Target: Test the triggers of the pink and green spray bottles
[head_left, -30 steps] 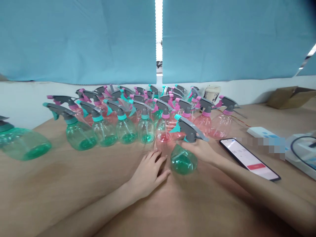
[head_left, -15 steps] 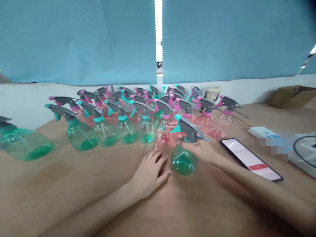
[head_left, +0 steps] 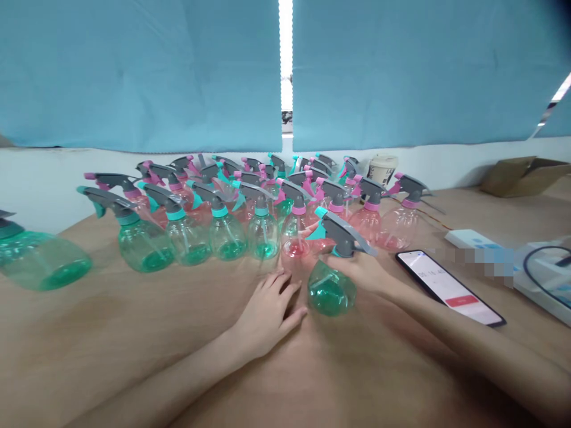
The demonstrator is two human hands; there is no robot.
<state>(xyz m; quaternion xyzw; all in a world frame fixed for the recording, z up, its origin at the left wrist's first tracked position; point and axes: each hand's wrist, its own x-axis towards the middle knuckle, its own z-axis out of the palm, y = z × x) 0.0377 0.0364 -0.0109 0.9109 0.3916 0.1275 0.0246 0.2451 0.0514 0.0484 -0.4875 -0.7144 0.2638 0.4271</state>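
Note:
A green spray bottle (head_left: pixel 332 291) with a grey and turquoise trigger head stands on the table in front of me. My right hand (head_left: pixel 363 270) is wrapped round its neck from behind and the right side; most of its fingers are hidden by the bottle, with a few tips showing beyond the trigger. My left hand (head_left: pixel 270 315) lies on the tabletop just left of this bottle, fingers spread and holding nothing. Directly behind stand a pink-collared spray bottle (head_left: pixel 295 238) with red tint and a turquoise-collared green bottle (head_left: pixel 264 235).
Several more green and pink spray bottles fill rows at the back of the table (head_left: pixel 134 333). One green bottle (head_left: pixel 49 261) stands apart at far left. A phone (head_left: pixel 450 288) showing a timer lies right, near a white box-like item (head_left: pixel 473 239), a paper cup (head_left: pixel 381 169) and a cardboard box (head_left: pixel 517 178).
The view has shifted very slightly, so things at the sides sit a little further left. Both hands and the held spray bottle keep their places.

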